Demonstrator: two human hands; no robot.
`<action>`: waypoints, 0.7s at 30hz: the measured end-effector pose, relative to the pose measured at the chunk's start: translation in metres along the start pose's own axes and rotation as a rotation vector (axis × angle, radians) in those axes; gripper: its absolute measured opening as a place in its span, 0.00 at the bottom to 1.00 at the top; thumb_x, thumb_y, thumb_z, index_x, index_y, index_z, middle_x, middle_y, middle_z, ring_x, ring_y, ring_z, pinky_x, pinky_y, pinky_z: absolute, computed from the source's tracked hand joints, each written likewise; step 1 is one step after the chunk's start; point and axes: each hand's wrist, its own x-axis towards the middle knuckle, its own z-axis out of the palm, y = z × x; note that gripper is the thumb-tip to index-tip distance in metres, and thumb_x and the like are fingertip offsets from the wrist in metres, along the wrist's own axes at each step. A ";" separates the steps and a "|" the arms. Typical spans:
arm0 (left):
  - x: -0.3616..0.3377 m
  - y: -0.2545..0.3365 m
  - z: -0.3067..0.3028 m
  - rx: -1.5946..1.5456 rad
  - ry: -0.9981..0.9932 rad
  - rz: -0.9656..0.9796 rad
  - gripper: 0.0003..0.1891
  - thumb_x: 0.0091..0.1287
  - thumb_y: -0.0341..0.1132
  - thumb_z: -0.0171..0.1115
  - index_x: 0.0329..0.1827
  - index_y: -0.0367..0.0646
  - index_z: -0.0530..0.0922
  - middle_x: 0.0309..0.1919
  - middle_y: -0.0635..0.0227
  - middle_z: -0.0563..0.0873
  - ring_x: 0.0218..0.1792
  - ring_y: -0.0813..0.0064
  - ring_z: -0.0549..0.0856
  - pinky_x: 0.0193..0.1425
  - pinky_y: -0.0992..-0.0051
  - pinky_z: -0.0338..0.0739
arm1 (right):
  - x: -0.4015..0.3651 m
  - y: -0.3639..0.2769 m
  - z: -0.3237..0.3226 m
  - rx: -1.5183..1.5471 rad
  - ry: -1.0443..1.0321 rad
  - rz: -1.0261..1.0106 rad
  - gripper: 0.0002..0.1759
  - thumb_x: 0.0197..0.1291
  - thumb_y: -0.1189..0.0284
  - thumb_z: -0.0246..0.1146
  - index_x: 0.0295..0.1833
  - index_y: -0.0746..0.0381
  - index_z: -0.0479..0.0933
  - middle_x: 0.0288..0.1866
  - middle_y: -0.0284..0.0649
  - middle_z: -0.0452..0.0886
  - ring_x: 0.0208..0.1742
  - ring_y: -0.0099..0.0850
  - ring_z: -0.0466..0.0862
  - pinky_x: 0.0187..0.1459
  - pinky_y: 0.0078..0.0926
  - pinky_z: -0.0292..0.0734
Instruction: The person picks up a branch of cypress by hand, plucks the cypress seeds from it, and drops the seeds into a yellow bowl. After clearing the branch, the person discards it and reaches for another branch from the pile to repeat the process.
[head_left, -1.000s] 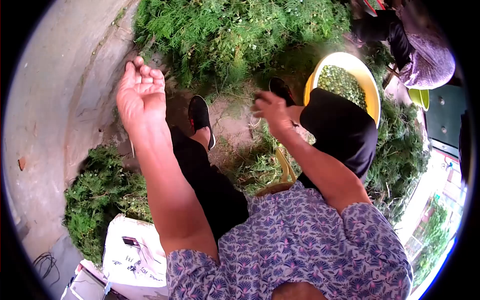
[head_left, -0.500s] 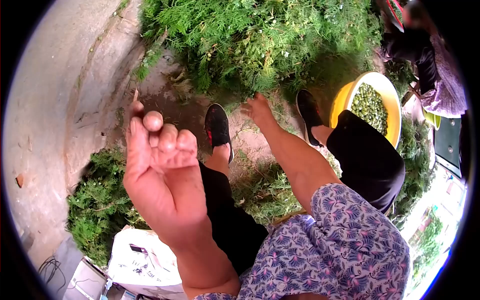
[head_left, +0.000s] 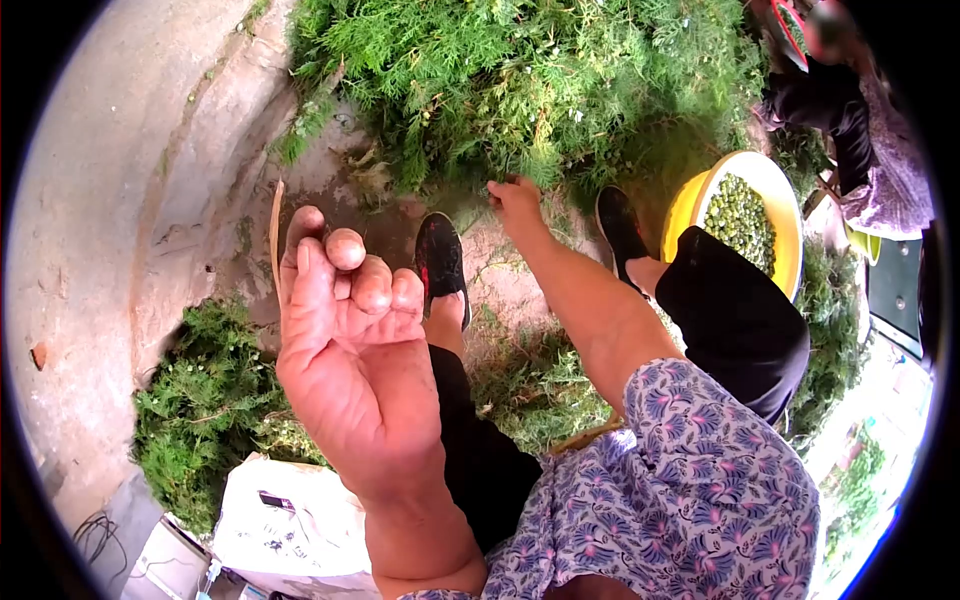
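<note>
Left hand [head_left: 365, 350] turns palm up, fingers half curled, a thin brown stick [head_left: 277, 235] beside them, whether gripped I cannot tell. The right hand [head_left: 518, 208], fingers bent, reaches the near edge of the branches [head_left: 530, 90], its hold unclear. They lie heaped beyond the shoes [head_left: 440, 255], feathery, bright green, flecked paler.

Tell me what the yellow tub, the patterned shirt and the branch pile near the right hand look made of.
Yellow tub: probably plastic, smooth and slightly glossy, judging by its even colour and rounded rim.
Patterned shirt: thin-looking cloth, matte, with soft folds; the fibre is unclear.
Branch pile: plant matter, mostly matte, shown by its feathery green sprays.
</note>
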 end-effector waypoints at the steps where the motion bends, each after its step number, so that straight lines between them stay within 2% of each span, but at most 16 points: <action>1: 0.000 0.001 -0.001 0.000 0.006 -0.001 0.11 0.72 0.32 0.44 0.51 0.37 0.70 0.33 0.68 0.78 0.28 0.79 0.74 0.38 0.76 0.69 | -0.008 -0.008 0.002 0.031 -0.007 0.047 0.15 0.50 0.73 0.67 0.41 0.63 0.70 0.30 0.36 0.73 0.25 0.28 0.71 0.27 0.36 0.72; 2: 0.001 0.001 -0.001 0.010 0.003 0.001 0.11 0.71 0.32 0.44 0.50 0.37 0.70 0.33 0.68 0.78 0.28 0.79 0.74 0.38 0.76 0.69 | -0.014 -0.014 0.002 0.027 -0.003 0.052 0.15 0.50 0.73 0.67 0.41 0.63 0.70 0.30 0.36 0.73 0.25 0.28 0.71 0.27 0.36 0.72; 4: 0.004 0.002 0.000 0.019 -0.006 0.004 0.10 0.71 0.32 0.45 0.50 0.37 0.70 0.33 0.68 0.78 0.28 0.79 0.74 0.38 0.76 0.70 | -0.024 -0.026 0.004 -0.179 0.099 0.075 0.10 0.52 0.74 0.65 0.32 0.61 0.69 0.25 0.35 0.69 0.19 0.25 0.67 0.19 0.32 0.70; 5: 0.006 0.003 0.000 0.025 -0.001 0.012 0.10 0.71 0.32 0.46 0.49 0.37 0.71 0.32 0.68 0.78 0.27 0.80 0.74 0.37 0.76 0.70 | -0.028 -0.029 0.000 -0.181 0.098 0.074 0.10 0.52 0.74 0.65 0.32 0.61 0.69 0.25 0.35 0.69 0.19 0.25 0.67 0.19 0.32 0.70; 7: 0.007 0.003 0.002 0.028 0.010 0.020 0.08 0.70 0.30 0.47 0.46 0.38 0.71 0.31 0.68 0.78 0.27 0.80 0.74 0.36 0.77 0.70 | -0.037 -0.042 -0.023 -0.089 -0.063 0.238 0.13 0.53 0.71 0.66 0.25 0.58 0.67 0.19 0.31 0.63 0.17 0.22 0.63 0.16 0.27 0.64; 8: 0.008 0.003 0.003 0.021 0.007 0.020 0.08 0.70 0.30 0.47 0.46 0.38 0.71 0.31 0.68 0.78 0.27 0.80 0.74 0.36 0.77 0.70 | -0.038 -0.050 -0.037 -0.093 -0.061 0.233 0.13 0.53 0.71 0.66 0.25 0.58 0.67 0.19 0.31 0.63 0.17 0.22 0.63 0.16 0.27 0.64; 10: 0.010 0.002 0.003 0.078 0.088 0.063 0.07 0.68 0.32 0.52 0.46 0.41 0.73 0.30 0.72 0.77 0.24 0.83 0.70 0.32 0.80 0.68 | -0.044 -0.067 -0.060 -0.059 -0.245 0.288 0.19 0.50 0.72 0.67 0.19 0.57 0.62 0.16 0.30 0.58 0.14 0.23 0.57 0.15 0.28 0.54; 11: 0.009 0.002 0.003 0.078 0.104 0.067 0.06 0.67 0.32 0.54 0.43 0.41 0.75 0.30 0.72 0.78 0.24 0.83 0.71 0.32 0.81 0.69 | -0.064 -0.088 -0.050 -0.213 -0.136 0.341 0.22 0.52 0.71 0.66 0.17 0.54 0.57 0.15 0.28 0.56 0.14 0.21 0.53 0.16 0.26 0.51; 15: 0.013 0.002 -0.007 0.116 0.091 0.064 0.05 0.66 0.32 0.55 0.40 0.41 0.77 0.31 0.70 0.80 0.25 0.82 0.74 0.32 0.80 0.71 | -0.079 -0.100 -0.071 -0.216 -0.140 0.389 0.21 0.53 0.73 0.65 0.19 0.54 0.58 0.14 0.28 0.55 0.15 0.22 0.53 0.17 0.26 0.51; 18: 0.017 0.001 -0.012 0.130 0.104 0.048 0.04 0.65 0.32 0.55 0.38 0.42 0.77 0.31 0.70 0.81 0.25 0.82 0.75 0.32 0.80 0.71 | -0.128 -0.116 -0.080 -0.073 -0.053 0.364 0.18 0.57 0.70 0.63 0.22 0.54 0.60 0.14 0.25 0.54 0.13 0.19 0.51 0.18 0.23 0.51; 21: 0.013 -0.019 -0.014 0.233 0.147 0.055 0.04 0.64 0.33 0.58 0.36 0.42 0.76 0.30 0.69 0.82 0.26 0.80 0.77 0.33 0.80 0.72 | -0.168 -0.139 -0.100 -0.028 -0.071 0.309 0.16 0.57 0.69 0.62 0.23 0.54 0.61 0.14 0.25 0.54 0.13 0.20 0.53 0.18 0.25 0.54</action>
